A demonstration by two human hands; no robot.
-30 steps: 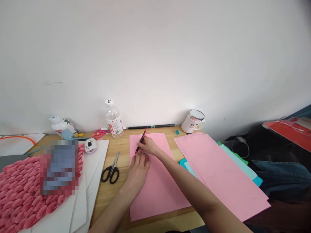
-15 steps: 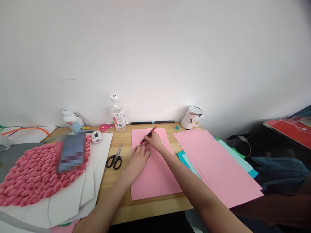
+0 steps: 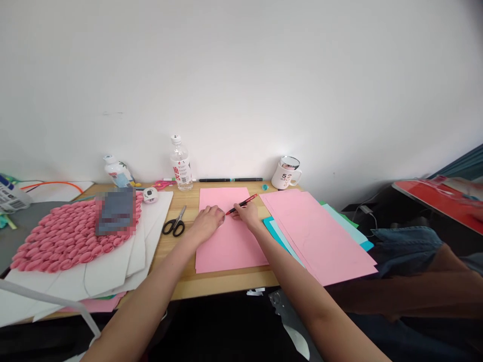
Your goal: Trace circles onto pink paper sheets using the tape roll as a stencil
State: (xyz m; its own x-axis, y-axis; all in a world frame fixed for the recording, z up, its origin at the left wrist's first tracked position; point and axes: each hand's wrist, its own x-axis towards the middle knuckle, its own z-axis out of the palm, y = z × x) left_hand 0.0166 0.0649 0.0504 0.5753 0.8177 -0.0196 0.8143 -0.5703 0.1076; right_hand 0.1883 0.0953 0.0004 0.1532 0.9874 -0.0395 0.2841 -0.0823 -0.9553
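Note:
A pink paper sheet [image 3: 230, 249] lies on the wooden table, another beneath it. My left hand [image 3: 208, 222] rests on the sheet, its fingers curled over a small round object [image 3: 222, 216] with a clear, thin rim, mostly hidden under them. Between the fingers of my right hand [image 3: 247, 215] is a red and black pen [image 3: 242, 203]. Its tip points left and down, close to the rim of the round object. Black-handled scissors [image 3: 175, 225] lie left of the sheet. More pink sheets [image 3: 320, 236] with faint curved lines sit to the right, over blue and green paper.
A plastic bottle [image 3: 181, 166], black pens [image 3: 230, 179] and a white mug [image 3: 286, 173] line the wall. Leftward, a panel of pink paper rolls [image 3: 64, 236] lies on white sheets [image 3: 113, 276], with a blurred-out dark item on it. Someone's denim-clad leg [image 3: 407, 246] appears at right.
My right hand and the pen have swung rightward, from the round object's upper edge to its right side. My left hand stays on the object. The camera view has tilted downward.

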